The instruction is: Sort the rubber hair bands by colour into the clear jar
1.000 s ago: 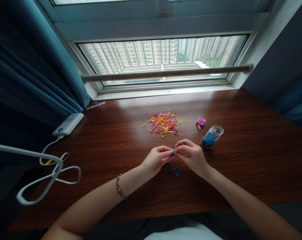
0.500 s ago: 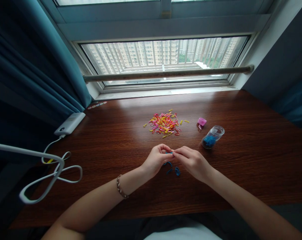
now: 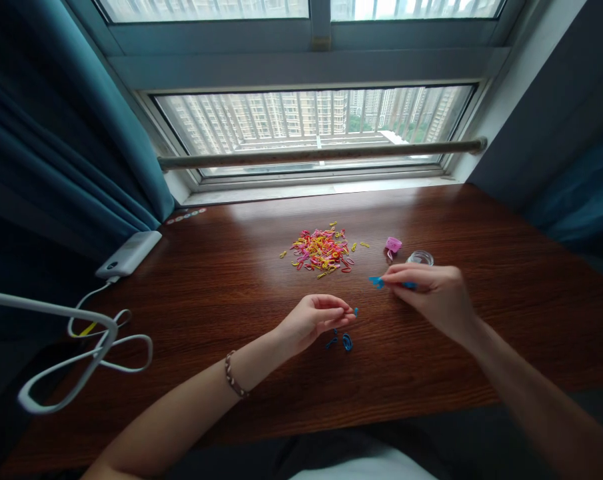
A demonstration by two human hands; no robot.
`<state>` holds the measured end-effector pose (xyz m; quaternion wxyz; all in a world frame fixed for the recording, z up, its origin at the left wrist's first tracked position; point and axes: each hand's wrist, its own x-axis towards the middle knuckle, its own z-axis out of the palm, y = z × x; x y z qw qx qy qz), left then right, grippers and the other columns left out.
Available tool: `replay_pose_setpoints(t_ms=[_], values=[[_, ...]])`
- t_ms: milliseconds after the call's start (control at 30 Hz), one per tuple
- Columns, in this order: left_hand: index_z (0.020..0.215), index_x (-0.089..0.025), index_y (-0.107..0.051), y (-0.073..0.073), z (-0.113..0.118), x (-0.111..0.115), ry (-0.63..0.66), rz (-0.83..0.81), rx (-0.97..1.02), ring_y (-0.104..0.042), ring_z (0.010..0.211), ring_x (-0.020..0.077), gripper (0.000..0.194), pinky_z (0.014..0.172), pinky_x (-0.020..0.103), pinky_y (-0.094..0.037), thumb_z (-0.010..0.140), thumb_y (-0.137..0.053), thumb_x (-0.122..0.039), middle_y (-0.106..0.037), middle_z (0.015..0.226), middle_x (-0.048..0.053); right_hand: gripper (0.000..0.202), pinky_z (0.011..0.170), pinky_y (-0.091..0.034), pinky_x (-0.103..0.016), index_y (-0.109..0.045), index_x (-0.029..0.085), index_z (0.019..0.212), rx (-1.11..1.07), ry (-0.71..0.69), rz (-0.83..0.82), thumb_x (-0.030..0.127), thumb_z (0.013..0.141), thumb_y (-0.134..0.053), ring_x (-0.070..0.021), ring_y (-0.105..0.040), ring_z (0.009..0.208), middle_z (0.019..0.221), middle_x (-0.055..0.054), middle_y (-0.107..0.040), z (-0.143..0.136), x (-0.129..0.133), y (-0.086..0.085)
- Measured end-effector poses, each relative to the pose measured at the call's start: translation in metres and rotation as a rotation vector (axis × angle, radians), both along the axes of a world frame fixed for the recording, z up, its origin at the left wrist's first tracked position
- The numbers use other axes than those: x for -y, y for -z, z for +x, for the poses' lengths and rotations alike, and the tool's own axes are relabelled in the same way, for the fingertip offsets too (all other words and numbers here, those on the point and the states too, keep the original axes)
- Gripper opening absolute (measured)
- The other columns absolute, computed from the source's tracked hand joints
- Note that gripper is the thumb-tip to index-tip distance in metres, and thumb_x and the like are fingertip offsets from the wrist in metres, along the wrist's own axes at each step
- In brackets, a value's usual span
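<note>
My left hand [image 3: 318, 321] is closed in a pinch above the table, with a small blue rubber band [image 3: 356, 311] poking out from its fingertips. To its right, my right hand [image 3: 434, 293] pinches several blue rubber bands [image 3: 376, 282] in front of the glass jar [image 3: 421, 257]. The jar's rim shows, but my right hand hides most of its body. A few loose blue bands [image 3: 347, 342] lie on the table below my left fingers. Beyond both hands is a pile of pink, red and yellow rubber bands [image 3: 321, 250].
A small pink piece with a loop [image 3: 394, 245] lies behind the jar. On the left are a white box-shaped device [image 3: 128, 255] and its looping white cable [image 3: 106, 360]. A metal rail [image 3: 321, 155] crosses the window behind the wooden table [image 3: 231, 267].
My hands, together half a second ago, are now apart. My right hand has moved right and away from me to the jar with blue bands in its fingers. The view has shifted slightly.
</note>
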<state>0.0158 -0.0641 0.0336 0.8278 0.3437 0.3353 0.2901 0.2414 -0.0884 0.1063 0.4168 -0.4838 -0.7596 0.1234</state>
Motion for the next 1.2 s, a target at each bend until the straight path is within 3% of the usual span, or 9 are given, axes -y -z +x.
replay_pose_setpoints(t_ms=[133, 267, 400, 500, 600, 833, 1033, 1200], values=[[0.079, -0.006, -0.062, 0.003, 0.000, -0.002, -0.066, -0.004, -0.070, -0.065, 0.078, 0.0160, 0.017, 0.076, 0.022, -0.051, 0.065, -0.069, -0.012, -0.067, 0.084, 0.011, 0.011, 0.065, -0.051, -0.026, -0.070, 0.021, 0.076, 0.102, 0.280, -0.001, 0.024, 0.070, -0.062, -0.0173, -0.065, 0.070, 0.076, 0.000, -0.070, 0.042, -0.009, -0.046], [0.088, -0.008, -0.059, 0.003, 0.001, -0.004, -0.084, 0.023, -0.140, -0.064, 0.068, 0.0112, 0.023, 0.065, 0.018, -0.052, 0.068, -0.068, -0.016, -0.068, 0.082, 0.011, 0.013, 0.059, -0.048, -0.022, -0.071, 0.020, 0.071, 0.379, 0.305, -0.180, 0.019, 0.069, -0.058, -0.0146, -0.063, 0.062, 0.066, 0.001, -0.069, 0.055, -0.020, -0.066], [0.087, -0.011, -0.055, 0.003, 0.001, -0.007, -0.078, 0.089, -0.175, -0.061, 0.053, 0.0080, 0.026, 0.051, 0.015, -0.049, 0.070, -0.067, -0.024, -0.067, 0.070, 0.007, 0.017, 0.061, -0.045, -0.019, -0.071, 0.018, 0.072, 0.555, 0.238, -0.269, 0.013, 0.069, -0.055, -0.0137, -0.062, 0.065, 0.070, -0.001, -0.069, 0.046, -0.031, -0.060], [0.081, -0.012, -0.052, 0.002, -0.001, -0.009, -0.076, 0.153, -0.184, -0.050, 0.036, 0.0050, 0.026, 0.035, 0.013, -0.037, 0.072, -0.063, -0.033, -0.061, 0.054, 0.000, 0.017, 0.061, -0.044, -0.019, -0.071, 0.017, 0.072, 0.629, 0.246, -0.314, 0.011, 0.069, -0.055, -0.0142, -0.062, 0.067, 0.072, -0.003, -0.069, 0.041, -0.035, -0.054], [0.073, -0.013, -0.050, 0.002, -0.003, -0.011, -0.094, 0.199, -0.212, -0.040, 0.029, 0.0026, 0.029, 0.030, 0.012, -0.027, 0.072, -0.061, -0.039, -0.054, 0.045, -0.004, 0.015, 0.062, -0.043, -0.019, -0.071, 0.018, 0.072, 0.649, 0.254, -0.338, 0.013, 0.069, -0.057, -0.0147, -0.062, 0.068, 0.073, -0.004, -0.068, 0.040, -0.036, -0.053], [0.069, -0.012, -0.054, 0.004, -0.006, -0.017, -0.120, 0.245, -0.252, -0.036, 0.037, 0.0009, 0.028, 0.035, 0.013, -0.022, 0.071, -0.062, -0.039, -0.051, 0.051, -0.004, 0.015, 0.060, -0.044, -0.020, -0.070, 0.019, 0.079, 0.615, 0.231, -0.364, 0.021, 0.070, -0.059, -0.0146, -0.061, 0.065, 0.072, -0.003, -0.068, 0.048, -0.035, -0.051], [0.083, -0.012, -0.065, -0.005, -0.014, -0.022, -0.181, 0.327, -0.253, -0.044, 0.051, 0.0033, 0.027, 0.048, 0.014, -0.034, 0.071, -0.062, -0.035, -0.055, 0.061, -0.001, 0.018, 0.062, -0.045, -0.020, -0.070, 0.019, 0.077, 0.599, 0.209, -0.273, 0.019, 0.072, -0.053, -0.0136, -0.061, 0.066, 0.073, -0.001, -0.068, 0.049, -0.029, -0.053], [0.093, -0.013, -0.065, -0.008, -0.042, -0.010, -0.226, 0.370, -0.442, -0.054, 0.062, 0.0090, 0.033, 0.061, 0.020, -0.043, 0.066, -0.066, -0.032, -0.063, 0.074, 0.003, 0.020, 0.066, -0.044, -0.023, -0.069, 0.021, 0.076, 0.619, 0.228, -0.158, 0.019, 0.074, -0.049, -0.0148, -0.061, 0.068, 0.075, -0.001, -0.068, 0.044, -0.019, -0.058]])
